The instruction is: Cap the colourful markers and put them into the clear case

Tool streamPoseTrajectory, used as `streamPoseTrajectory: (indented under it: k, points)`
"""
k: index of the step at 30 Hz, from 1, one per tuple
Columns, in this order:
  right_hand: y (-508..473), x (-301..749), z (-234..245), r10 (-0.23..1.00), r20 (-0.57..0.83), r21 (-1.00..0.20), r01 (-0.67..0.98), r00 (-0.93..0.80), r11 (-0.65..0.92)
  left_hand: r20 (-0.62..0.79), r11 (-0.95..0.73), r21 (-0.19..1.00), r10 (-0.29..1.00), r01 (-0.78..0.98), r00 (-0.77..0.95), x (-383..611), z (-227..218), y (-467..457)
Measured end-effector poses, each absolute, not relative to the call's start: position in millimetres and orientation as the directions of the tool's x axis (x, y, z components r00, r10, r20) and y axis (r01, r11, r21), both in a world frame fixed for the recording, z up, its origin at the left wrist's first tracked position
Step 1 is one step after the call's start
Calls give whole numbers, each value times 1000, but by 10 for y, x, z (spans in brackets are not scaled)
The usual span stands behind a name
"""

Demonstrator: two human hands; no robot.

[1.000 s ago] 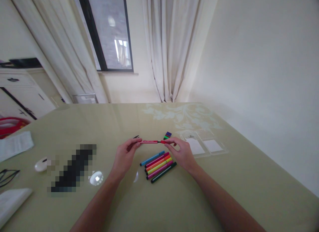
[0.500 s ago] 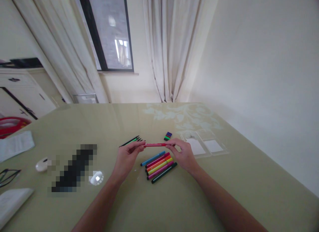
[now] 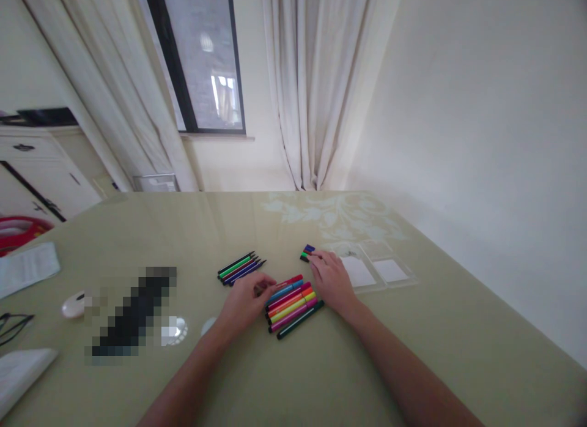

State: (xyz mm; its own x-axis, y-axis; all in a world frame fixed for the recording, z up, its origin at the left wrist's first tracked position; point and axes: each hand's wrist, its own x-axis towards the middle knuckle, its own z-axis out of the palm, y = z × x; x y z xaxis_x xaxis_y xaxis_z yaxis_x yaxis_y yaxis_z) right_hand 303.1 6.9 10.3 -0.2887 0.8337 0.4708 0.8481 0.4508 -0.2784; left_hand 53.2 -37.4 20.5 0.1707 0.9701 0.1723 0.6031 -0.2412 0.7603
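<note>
Red plastic felt-tip marker [image 3: 285,282] lay at far edge of row of capped coloured markers [image 3: 293,304] on bench [image 3: 321,366]. Left hand [image 3: 245,298] loosely touching its end, right hand [image 3: 328,279] released beside. Probably light, stiff, smooth; best pinched mid-barrel.

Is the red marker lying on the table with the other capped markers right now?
Yes, the red marker lies at the far edge of the capped row on the table, with the left hand touching its end.
</note>
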Motion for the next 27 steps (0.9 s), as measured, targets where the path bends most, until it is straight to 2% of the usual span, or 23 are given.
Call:
streamPoseTrajectory:
  k: [3, 6, 7, 9, 11, 14, 18, 22, 25, 27]
  points:
    - [66, 3008, 100, 829, 461, -223, 864, -315, 452, 190, -265, 720, 964, 641, 185, 491, 226, -358]
    - [57, 2998, 121, 836, 451, -229, 864, -314, 448, 266, -189, 676, 964, 712, 3, 310, 234, -292]
    - [56, 2998, 126, 839, 447, -233, 865, -311, 445, 297, -144, 635, 953, 759, -67, 225, 229, -268]
    - [58, 3001, 129, 842, 442, -229, 869, -309, 439, 360, -21, 477, 917, 879, -173, 49, 208, -228]
    - [64, 3002, 122, 841, 438, -213, 873, -317, 440, 352, 104, 349, 907, 931, -233, -93, 175, -209]
    - [73, 3001, 108, 840, 440, -206, 875, -317, 438, 296, 165, 282, 922, 945, -249, -192, 134, -208]
    - [69, 2995, 120, 844, 440, -216, 876, -307, 431, 270, 149, 307, 933, 940, -236, -199, 136, -211]
    - [59, 2989, 148, 848, 434, -221, 876, -305, 428, 269, 132, 389, 930, 912, -250, -196, 167, -184]
    - [62, 2988, 141, 850, 438, -227, 879, -292, 419, 329, 27, 568, 908, 822, -258, -148, 183, -151]
    - [68, 2989, 123, 854, 432, -225, 882, -290, 414, 339, -83, 712, 910, 697, -238, -70, 192, -139]
